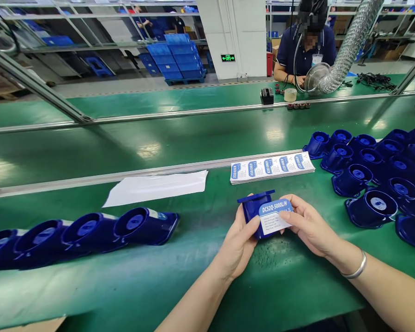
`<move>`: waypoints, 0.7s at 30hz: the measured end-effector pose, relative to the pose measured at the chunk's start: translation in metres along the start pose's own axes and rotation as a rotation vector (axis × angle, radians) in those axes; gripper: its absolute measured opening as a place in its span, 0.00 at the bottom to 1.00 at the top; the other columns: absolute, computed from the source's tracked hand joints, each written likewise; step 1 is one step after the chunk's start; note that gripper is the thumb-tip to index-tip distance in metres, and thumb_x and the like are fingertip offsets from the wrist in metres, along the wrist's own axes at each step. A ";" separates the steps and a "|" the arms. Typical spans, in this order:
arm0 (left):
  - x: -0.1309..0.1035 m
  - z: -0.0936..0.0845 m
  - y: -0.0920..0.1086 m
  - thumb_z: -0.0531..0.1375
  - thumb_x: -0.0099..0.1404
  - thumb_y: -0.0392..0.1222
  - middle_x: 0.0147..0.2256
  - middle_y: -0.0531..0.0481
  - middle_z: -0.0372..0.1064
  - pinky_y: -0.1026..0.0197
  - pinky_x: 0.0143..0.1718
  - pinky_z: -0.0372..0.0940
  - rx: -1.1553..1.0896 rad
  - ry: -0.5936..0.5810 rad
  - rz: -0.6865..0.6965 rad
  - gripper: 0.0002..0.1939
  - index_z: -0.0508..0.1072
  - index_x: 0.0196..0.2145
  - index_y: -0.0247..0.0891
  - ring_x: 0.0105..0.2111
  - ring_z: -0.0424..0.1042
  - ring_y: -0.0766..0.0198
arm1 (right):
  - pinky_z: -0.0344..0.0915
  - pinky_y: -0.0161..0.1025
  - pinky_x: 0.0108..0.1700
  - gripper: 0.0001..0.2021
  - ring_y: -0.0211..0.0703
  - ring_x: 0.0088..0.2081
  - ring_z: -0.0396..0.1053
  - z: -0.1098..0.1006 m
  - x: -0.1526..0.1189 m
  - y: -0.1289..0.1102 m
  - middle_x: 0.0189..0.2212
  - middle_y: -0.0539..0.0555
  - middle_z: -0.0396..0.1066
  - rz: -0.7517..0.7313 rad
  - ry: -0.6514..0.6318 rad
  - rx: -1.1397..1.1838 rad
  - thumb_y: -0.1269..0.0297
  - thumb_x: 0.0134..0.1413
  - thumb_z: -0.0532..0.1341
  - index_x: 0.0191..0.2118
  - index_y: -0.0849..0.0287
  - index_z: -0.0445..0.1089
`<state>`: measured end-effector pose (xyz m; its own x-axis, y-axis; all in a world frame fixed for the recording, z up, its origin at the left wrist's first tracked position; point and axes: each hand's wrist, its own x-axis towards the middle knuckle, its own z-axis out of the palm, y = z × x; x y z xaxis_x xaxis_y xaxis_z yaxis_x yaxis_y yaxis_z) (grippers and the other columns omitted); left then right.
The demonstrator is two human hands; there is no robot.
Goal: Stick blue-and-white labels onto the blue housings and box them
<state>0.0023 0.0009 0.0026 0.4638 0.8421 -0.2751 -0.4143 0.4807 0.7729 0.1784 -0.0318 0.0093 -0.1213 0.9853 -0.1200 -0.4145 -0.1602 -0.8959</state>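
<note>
Here, hands [237,244] hold housing [251,210] and label [273,222] above green table [124,286], pillar [237,39] beyond.

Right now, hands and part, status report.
Left hand gripping blue housing. Right hand holding label against it. Label stack just beyond; more housings to the right.

Green bench [134,286]: blue housings [134,223], label stack [272,168], white sheet [157,186].

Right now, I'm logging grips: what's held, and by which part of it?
Left hand: blue housing, by its left side. Right hand: label, by its right end.
</note>
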 end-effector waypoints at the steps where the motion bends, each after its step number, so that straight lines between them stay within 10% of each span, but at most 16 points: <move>1: 0.001 0.000 -0.001 0.70 0.59 0.51 0.59 0.42 0.68 0.46 0.62 0.59 -0.001 0.028 0.008 0.38 0.63 0.62 0.43 0.61 0.64 0.46 | 0.64 0.37 0.35 0.17 0.40 0.35 0.66 0.000 0.000 0.000 0.33 0.51 0.70 -0.019 -0.006 -0.026 0.52 0.56 0.69 0.41 0.57 0.67; 21: 0.002 -0.001 -0.005 0.73 0.55 0.46 0.53 0.41 0.74 0.47 0.58 0.65 0.034 0.097 -0.007 0.29 0.73 0.52 0.37 0.56 0.70 0.45 | 0.52 0.40 0.30 0.19 0.39 0.25 0.53 -0.003 -0.007 -0.003 0.23 0.47 0.54 -0.564 0.169 -0.900 0.62 0.71 0.52 0.25 0.55 0.53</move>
<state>0.0049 -0.0001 -0.0025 0.3878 0.8595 -0.3329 -0.3841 0.4790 0.7893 0.1833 -0.0377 0.0110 0.0345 0.9098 0.4136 0.4531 0.3546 -0.8179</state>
